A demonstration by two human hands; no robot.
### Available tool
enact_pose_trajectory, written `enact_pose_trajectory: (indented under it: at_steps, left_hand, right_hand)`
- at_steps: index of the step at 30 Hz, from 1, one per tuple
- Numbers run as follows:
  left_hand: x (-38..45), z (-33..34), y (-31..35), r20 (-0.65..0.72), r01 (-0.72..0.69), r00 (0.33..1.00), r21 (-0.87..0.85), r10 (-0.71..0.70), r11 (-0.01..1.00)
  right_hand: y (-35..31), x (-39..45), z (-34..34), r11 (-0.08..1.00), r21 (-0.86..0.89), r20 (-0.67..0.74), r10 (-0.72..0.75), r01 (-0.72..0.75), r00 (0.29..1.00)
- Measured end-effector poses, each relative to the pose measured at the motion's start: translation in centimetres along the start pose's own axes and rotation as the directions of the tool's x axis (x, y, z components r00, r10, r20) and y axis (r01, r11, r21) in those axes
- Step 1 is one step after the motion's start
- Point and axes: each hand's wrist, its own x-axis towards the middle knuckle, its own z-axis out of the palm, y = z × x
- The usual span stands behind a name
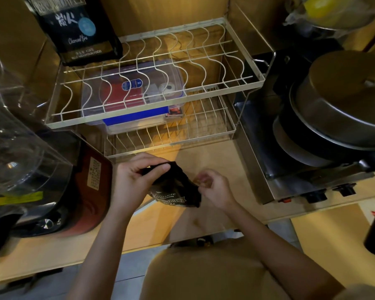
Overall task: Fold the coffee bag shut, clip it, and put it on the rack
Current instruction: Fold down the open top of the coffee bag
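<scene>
Between both hands (139, 180), coffee bag (175, 187)

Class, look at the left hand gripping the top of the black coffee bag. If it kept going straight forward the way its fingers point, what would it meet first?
Probably the front edge of the wire rack's lower shelf, just beyond the left hand holding the coffee bag; depth is uncertain.

Your left hand (136, 180) and right hand (212, 187) hold the small coffee bag (175, 187) above the counter (208, 156), in front of the two-tier wire rack (156, 83). A larger bag (78, 33) stands at the upper tier's left end, a lidded container (134, 94) sits on the lower tier, and stacked pans (338, 105) lie to the rack's right.
</scene>
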Motion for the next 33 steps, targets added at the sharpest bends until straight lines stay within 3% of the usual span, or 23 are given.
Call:
enact_pose_trajectory:
  at_steps: [3, 7, 10, 19, 24, 33]
  left_hand:
    - [0.0, 0.2, -0.1, -0.034, 0.030, 0.999, -0.024, -0.031, 0.999]
    - [-0.2, 0.6, 0.0, -0.033, 0.050, 0.998, -0.028, -0.051, 0.998]
    - [-0.5, 0.7, 0.3, -0.001, 0.051, 0.999, -0.005, -0.051, 0.999]
    - [-0.8, 0.9, 0.7, 0.144, -0.109, 0.987, 0.280, 0.070, 0.954]
    - [-1.3, 1.4, 0.5, -0.005, -0.095, 0.995, 0.227, 0.098, 0.969]
    - [-1.0, 3.0, 0.6, -0.201, 0.059, 0.978, 0.065, -0.045, 0.996]
  right_hand:
    - [-0.2, 0.0, 0.9, 0.989, -0.134, 0.092, -0.053, 0.065, 0.994]
    - [-0.2, -0.3, 1.7, 0.956, -0.286, -0.086, -0.100, 0.072, 0.991]
    - [-0.5, -0.1, 1.8, 0.937, -0.340, -0.115, -0.124, 0.078, 0.986]
    - [0.1, 0.0, 2.3, 0.896, -0.410, -0.082, -0.224, 0.172, 0.971]
    - [0.6, 0.3, 2.0, 0.905, -0.398, -0.099, -0.204, 0.149, 0.974]
    - [1.0, 0.6, 2.0, 0.924, -0.357, -0.092, -0.183, 0.140, 0.979]
